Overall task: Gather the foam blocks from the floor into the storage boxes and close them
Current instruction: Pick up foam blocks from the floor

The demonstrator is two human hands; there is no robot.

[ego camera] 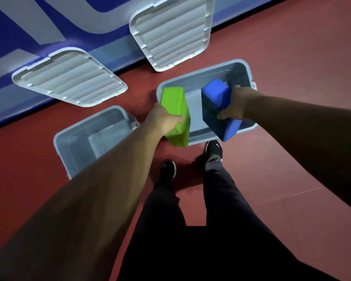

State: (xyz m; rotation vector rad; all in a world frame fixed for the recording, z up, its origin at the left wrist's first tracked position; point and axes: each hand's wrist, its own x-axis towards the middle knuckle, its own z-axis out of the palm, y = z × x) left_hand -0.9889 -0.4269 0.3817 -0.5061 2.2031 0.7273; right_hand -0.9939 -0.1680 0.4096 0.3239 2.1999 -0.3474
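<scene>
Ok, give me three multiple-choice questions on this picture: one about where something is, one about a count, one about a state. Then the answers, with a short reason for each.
1. Where is the green block?
A) lying on the floor
B) held in the left hand over the right box
C) tucked under an arm

2. How many loose lids show?
A) none
B) one
C) two

3. What is the right hand doing?
A) hanging empty
B) gripping the blue block
C) pointing at the floor

Answers:
1 B, the hand's thumb lies across the block, which hangs over that box's left end.
2 C, two lids sit apart from the boxes, and the left box and right box both stand open.
3 B, the thumb and fingers clamp the blue block from its side.
</scene>
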